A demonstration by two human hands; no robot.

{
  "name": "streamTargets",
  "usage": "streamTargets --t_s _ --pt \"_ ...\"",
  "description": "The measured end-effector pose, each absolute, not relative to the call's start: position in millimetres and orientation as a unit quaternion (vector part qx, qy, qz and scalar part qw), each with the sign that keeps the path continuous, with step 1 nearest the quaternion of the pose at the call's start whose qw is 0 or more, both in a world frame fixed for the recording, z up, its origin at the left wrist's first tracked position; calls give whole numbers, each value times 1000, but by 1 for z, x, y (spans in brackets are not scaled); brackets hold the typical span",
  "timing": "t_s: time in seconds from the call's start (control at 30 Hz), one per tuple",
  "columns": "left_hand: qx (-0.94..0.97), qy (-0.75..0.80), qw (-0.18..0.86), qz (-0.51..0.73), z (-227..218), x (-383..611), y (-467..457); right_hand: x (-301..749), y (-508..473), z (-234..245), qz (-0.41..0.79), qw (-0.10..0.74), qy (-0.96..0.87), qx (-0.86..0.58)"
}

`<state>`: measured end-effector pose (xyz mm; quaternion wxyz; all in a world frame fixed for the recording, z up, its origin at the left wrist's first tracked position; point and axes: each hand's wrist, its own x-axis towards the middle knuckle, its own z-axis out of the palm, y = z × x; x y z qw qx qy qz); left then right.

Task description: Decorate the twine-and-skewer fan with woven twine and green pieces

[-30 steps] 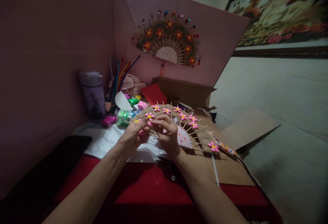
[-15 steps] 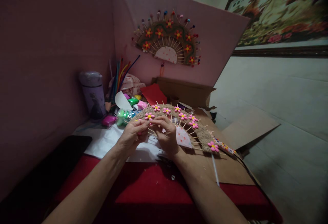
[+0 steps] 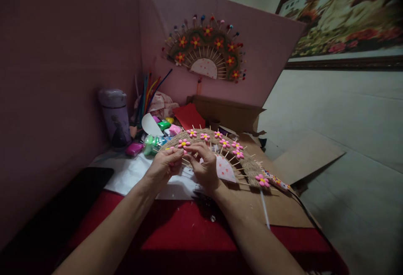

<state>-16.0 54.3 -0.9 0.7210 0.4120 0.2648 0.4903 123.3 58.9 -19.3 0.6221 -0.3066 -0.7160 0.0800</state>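
A fan-shaped craft piece (image 3: 248, 166) of twine and wooden sticks lies on the table, dotted with several pink clay flowers (image 3: 262, 179). My left hand (image 3: 163, 166) and my right hand (image 3: 204, 166) meet over its left part, fingers pinched together near a pink flower (image 3: 183, 143). Bits of pink clay show between the fingers of my left hand. A white dotted paper half-circle (image 3: 226, 170) sits at the fan's centre, just right of my right hand.
A finished fan with red flowers (image 3: 206, 48) hangs on the pink board behind. A purple bottle (image 3: 115, 115), pipe cleaners (image 3: 147, 90), clay packets (image 3: 155, 134), red paper (image 3: 189, 115) and a cardboard box (image 3: 229, 113) crowd the back. A white stick (image 3: 264, 210) lies on brown cardboard.
My two hands have drawn closer together and shifted slightly up toward the pink flower. The fan has stayed in place.
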Motion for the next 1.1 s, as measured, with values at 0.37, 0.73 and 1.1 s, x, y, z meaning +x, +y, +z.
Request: streamTargets --t_s 0.37,0.73,1.1 --pt "400 258 720 505 -3 -15 55 124 59 -19 86 614 -713 -327" --pt "394 265 711 519 -2 -15 54 123 57 -18 61 618 -716 -319" --pt "389 244 732 504 -5 -14 55 124 57 -19 43 614 -724 -310"
